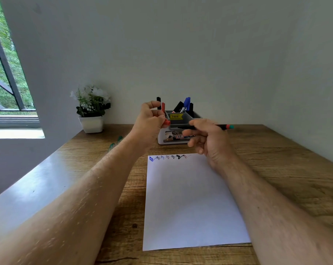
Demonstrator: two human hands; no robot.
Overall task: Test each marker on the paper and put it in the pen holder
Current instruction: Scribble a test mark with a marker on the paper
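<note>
From the head camera, both forearms reach forward over a wooden bench (276, 169). The left hand (148, 119) is raised just left of the pen holder (178, 129), its fingers curled round a red cap (166, 122) that pokes out by the thumb. Behind it a red marker (163, 107) and a black marker (158, 103) stand upright; whether they are in the hand or in the holder cannot be told. The right hand (205, 138) grips a thin dark pen (222, 127) held level in front of the holder, its red and teal end pointing right.

The holder stands at the far edge of the bench, with black and blue markers (186, 104) leaning in its rear compartments. A white sheet of paper (190, 203) lies nearer, with a row of scribbles (169, 157) in blue, red and black along its top edge. A potted plant (91, 109) with white flowers sits far left, near a window (5, 73).
</note>
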